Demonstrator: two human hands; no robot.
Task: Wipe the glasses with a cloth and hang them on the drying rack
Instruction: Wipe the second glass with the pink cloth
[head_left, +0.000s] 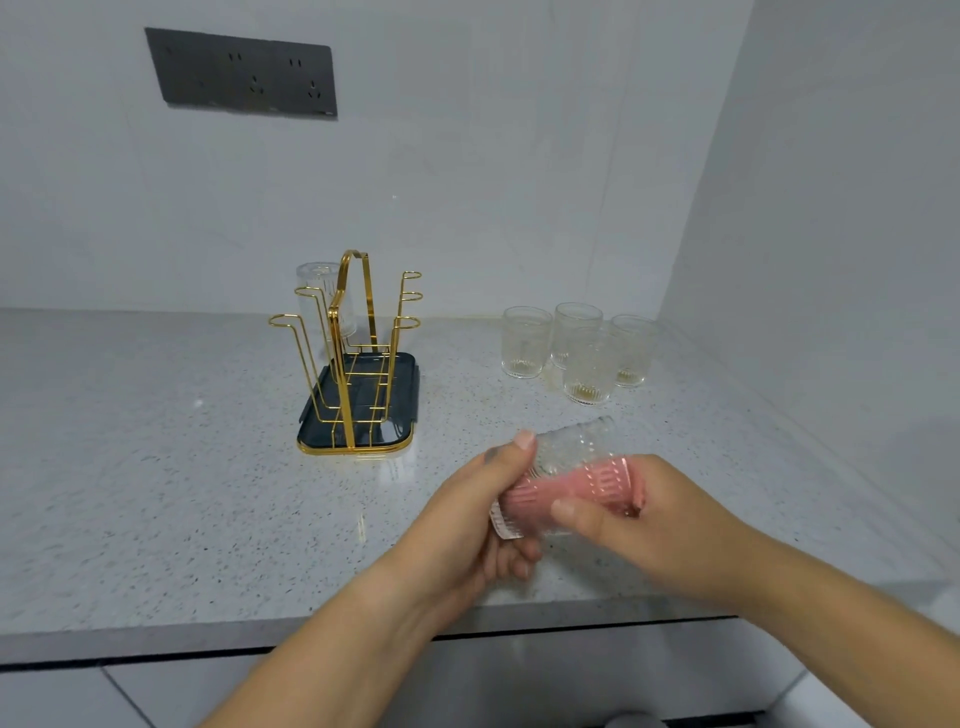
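My left hand (483, 514) grips a clear ribbed glass (571, 447) lying on its side above the counter, base toward the far right. A pink cloth (587, 488) is stuffed inside the glass, and my right hand (623, 519) holds the cloth at the glass's side. The gold wire drying rack (358, 332) stands on a dark tray (400, 415) at centre left. One glass (322, 291) hangs upside down on a far peg of the rack. Several more glasses (582, 353) stand upright in a cluster at the back right.
The speckled grey counter (156, 467) runs to white walls at the back and right. A dark socket panel (244, 73) is on the back wall. The counter's front edge (208, 634) lies below my forearms.
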